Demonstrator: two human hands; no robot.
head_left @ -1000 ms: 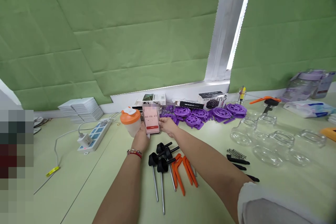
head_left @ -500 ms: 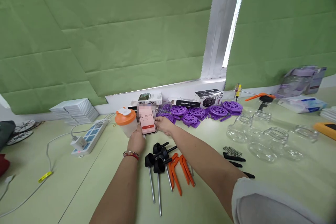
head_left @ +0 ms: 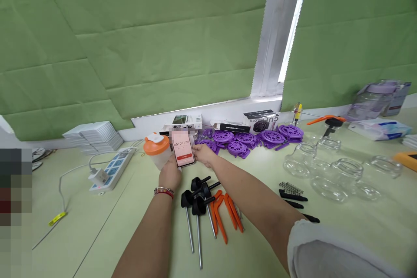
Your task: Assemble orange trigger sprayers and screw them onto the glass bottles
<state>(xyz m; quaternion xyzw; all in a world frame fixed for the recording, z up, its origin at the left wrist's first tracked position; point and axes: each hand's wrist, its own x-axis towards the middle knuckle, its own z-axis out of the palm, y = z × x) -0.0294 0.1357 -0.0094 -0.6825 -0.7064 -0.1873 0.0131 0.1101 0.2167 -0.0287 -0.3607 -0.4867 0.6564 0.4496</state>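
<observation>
Nothing much is shifting: both hands are staying on the phone (head_left: pixel 183 152), propped upright beside the orange-lidded cup (head_left: pixel 157 151) on the table (head_left: pixel 97 226). Left hand (head_left: pixel 170 174) is gripping its lower edge, right hand (head_left: pixel 203 154) pinching its side. Light, rigid, slippery glass; the edges are looking safest.

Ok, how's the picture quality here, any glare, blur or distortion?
Head view: daylight glares white through the gap between the green blinds, burning out detail there; wide-angle distortion bends the window sill; a pixelated block covers the left edge, another the top of the phone; the sleeve nearest the camera is soft.
</observation>
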